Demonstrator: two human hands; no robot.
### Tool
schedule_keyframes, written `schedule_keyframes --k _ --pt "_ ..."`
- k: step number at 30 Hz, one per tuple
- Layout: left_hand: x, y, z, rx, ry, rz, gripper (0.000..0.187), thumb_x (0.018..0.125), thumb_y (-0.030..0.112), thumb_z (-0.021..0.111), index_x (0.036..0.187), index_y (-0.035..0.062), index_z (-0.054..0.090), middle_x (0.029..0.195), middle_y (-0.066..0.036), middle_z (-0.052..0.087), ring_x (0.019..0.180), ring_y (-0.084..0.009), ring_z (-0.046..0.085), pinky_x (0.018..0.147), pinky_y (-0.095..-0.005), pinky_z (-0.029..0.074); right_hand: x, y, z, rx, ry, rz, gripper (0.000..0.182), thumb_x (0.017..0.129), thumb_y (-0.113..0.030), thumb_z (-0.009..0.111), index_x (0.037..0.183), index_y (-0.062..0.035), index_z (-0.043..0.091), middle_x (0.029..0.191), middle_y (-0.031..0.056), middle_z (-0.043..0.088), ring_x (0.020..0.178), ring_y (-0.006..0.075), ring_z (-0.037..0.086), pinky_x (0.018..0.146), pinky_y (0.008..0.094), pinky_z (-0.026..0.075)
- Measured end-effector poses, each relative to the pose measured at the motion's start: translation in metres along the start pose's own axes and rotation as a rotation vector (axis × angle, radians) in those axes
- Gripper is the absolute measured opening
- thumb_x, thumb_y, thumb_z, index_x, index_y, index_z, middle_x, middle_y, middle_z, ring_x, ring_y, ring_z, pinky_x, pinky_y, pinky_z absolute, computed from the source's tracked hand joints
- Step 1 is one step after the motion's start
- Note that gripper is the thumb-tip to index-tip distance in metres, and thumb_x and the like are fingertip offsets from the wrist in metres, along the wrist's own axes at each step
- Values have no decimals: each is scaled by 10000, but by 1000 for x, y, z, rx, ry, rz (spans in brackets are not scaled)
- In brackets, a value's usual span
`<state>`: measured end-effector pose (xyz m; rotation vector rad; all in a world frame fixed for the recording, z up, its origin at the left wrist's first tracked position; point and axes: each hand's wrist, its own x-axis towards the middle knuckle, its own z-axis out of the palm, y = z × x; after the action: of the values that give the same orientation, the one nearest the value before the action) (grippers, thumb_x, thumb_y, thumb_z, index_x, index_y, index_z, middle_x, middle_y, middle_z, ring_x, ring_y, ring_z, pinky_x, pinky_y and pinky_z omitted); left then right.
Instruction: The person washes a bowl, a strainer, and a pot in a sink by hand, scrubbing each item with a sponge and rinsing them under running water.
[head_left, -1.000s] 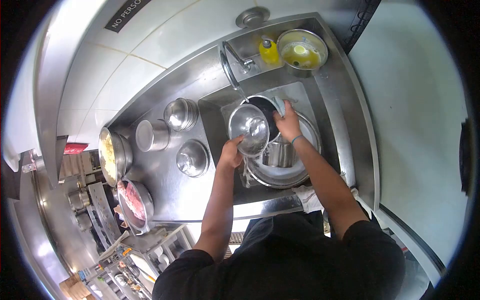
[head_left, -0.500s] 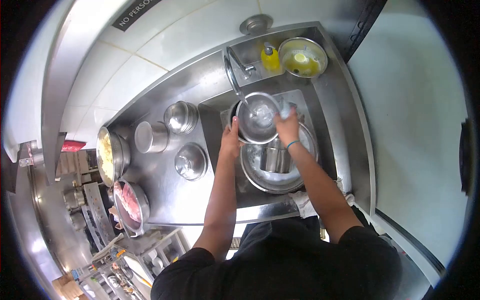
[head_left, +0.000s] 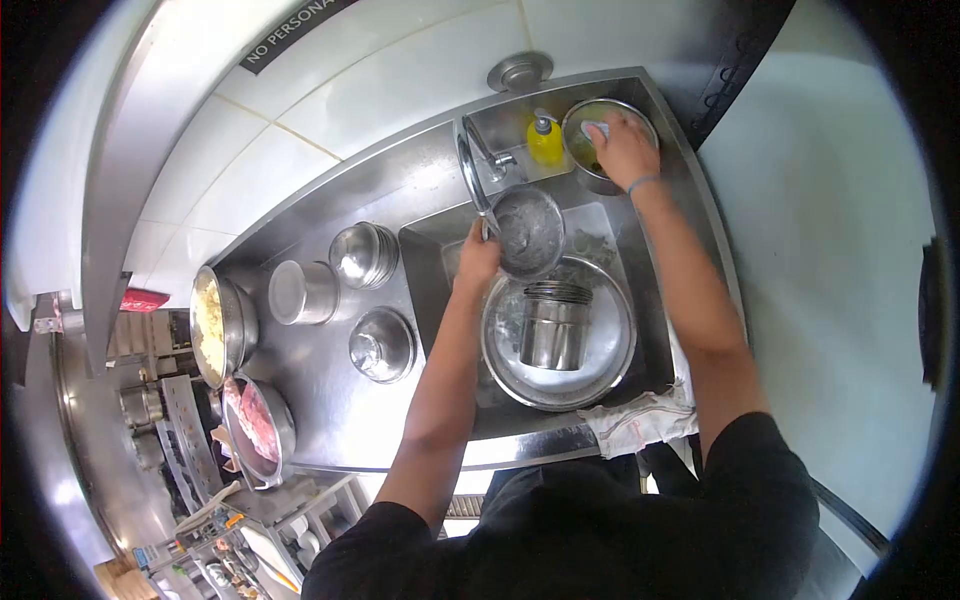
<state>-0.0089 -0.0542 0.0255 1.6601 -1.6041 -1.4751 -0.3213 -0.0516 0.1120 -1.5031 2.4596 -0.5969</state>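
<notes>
- Two hands at a steel sink [head_left: 610,215], well apart; left hand [head_left: 478,262] clamped on the rim of a small bowl [head_left: 527,231], held tilted under the tap [head_left: 475,172], wet inside
- Right hand [head_left: 624,148] reaching to the far corner, fingers closed on a pale sponge [head_left: 596,129], pressed into a soap bowl [head_left: 604,140] with yellowish liquid; blue band at the wrist
- Yellow bottle [head_left: 545,142] with pump, just beside the soap bowl, behind the tap
- Large basin [head_left: 612,352] in the sink, below the small bowl; tin [head_left: 554,326] standing upright inside it, with a stack of rims on top
- White cloth [head_left: 640,420] draped over the near sink edge, right of the basin
- Counter [head_left: 330,400] left of the sink: stacked bowls [head_left: 362,254], upturned cup [head_left: 302,291], domed bowl [head_left: 381,345]; further left, pot [head_left: 222,325] with pale food, bowl of pink meat [head_left: 258,422]
- Tiled wall [head_left: 330,90] behind, with part of a dark sign [head_left: 300,30]
</notes>
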Motion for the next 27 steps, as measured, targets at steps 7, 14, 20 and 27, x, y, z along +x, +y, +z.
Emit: schedule_keyframes --k 7,14,20,27 --pt "27 12 41 436 38 156 595 977 252 545 1526 71 404 1344 -269 620 1242 -433 605 1027 -450 482 63 35 68 -282 -543 -88 559 993 -82 400 1552 -97 370 1613 262 301 1445 426 409 1182 524 381" --pt "3 36 40 -129 -112 -131 663 1042 449 523 1564 90 327 1502 -180 509 1343 -397 538 1024 -516 517 72 37 56 -364 -357 -178 409 1000 -196 482 1393 -147 585 1349 185 627 1265 370 608 1049 479 512" --pt "5 -6 31 -603 -198 -319 596 1057 537 477 1469 108 451 1345 -113 634 1148 -291 677 852 -501 596 -46 -33 -14 66 -25 -110 337 888 -310 654 1152 -102 646 1120 187 709 973 402 698 848 525 554" --pt "12 -80 32 -491 -219 -321 576 1052 571 460 1380 102 525 1240 -104 681 1024 -271 718 759 -439 621 -165 -77 168 657 -247 50 294 853 -227 667 1090 -55 639 1066 267 686 1046 440 657 899 529 515"
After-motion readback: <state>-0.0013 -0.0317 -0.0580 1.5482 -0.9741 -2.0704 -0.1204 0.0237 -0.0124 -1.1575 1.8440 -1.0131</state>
